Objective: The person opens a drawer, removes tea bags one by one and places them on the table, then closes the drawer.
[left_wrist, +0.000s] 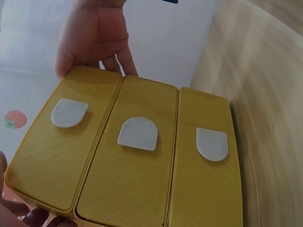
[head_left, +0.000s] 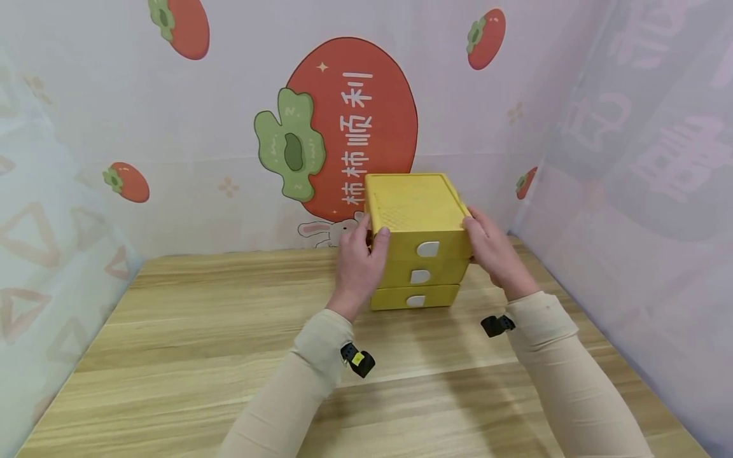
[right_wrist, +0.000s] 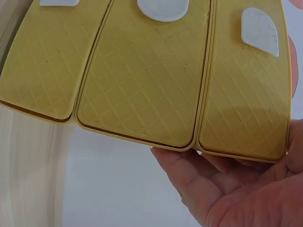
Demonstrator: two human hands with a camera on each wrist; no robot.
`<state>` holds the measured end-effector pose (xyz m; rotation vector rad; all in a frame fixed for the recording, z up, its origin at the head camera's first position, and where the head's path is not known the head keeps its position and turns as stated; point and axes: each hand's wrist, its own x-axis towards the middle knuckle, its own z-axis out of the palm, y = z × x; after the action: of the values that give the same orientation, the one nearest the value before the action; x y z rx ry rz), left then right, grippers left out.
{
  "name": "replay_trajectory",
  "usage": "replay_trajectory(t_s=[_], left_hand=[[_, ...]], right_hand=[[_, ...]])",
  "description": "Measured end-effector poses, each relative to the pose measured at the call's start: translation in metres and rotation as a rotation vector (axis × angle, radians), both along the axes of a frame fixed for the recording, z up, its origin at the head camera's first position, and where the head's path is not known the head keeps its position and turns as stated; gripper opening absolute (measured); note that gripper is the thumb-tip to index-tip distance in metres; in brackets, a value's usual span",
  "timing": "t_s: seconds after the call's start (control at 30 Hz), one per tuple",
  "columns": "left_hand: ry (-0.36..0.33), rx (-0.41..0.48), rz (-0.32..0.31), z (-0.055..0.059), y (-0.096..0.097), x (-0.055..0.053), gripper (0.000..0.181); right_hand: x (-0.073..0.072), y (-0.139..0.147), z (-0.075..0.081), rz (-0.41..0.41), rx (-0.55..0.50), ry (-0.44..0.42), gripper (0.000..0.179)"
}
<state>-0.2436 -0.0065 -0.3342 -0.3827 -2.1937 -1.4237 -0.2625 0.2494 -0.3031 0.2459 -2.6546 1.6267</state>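
Beige sleeves are seen nearest; toward the rear of the worktop, the yellow drawer box is held between left hand and right hand, equally near, fingers clamped on opposite sides.

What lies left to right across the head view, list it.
Lower-left red printed persimmon, upper-left red printed persimmon, person's bare left grip, boxy yellow plastic three-drawer cabinet, person's bare right grip.

- A booth-like nook; whether home, office or workshop cannot be told.
- Pale sheets printed with red fruit enclose the back and both sides.
- A wood-grain counter spans between them.
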Motion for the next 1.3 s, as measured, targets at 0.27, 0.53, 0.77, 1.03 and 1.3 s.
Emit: replay_trajectory(t_s=[0.27, 0.53, 0.77, 1.03, 1.3], left_hand=[[0.012, 0.019, 0.078, 0.003, -0.01, -0.003, 0.054], [0.014, 0.05, 0.131, 0.004, -0.019, -0.006, 0.048], [-0.052, 0.079, 0.137, 0.004, -0.03, -0.006, 0.046], [-0.186, 0.044, 0.133, 0.008, -0.04, -0.002, 0.052], [-0.295, 0.008, 0.165, 0.011, -0.051, 0.001, 0.059]], right_hand=[[0.004, -0.016, 0.001, 0.01, 0.003, 0.029, 0.061], [0.005, -0.027, -0.001, 0.0, 0.02, 0.046, 0.061], [0.005, -0.037, -0.002, -0.002, 0.029, 0.046, 0.063], [0.005, -0.047, -0.002, -0.019, 0.07, 0.046, 0.065], [0.005, -0.057, -0.003, -0.009, 0.092, 0.065, 0.066]])
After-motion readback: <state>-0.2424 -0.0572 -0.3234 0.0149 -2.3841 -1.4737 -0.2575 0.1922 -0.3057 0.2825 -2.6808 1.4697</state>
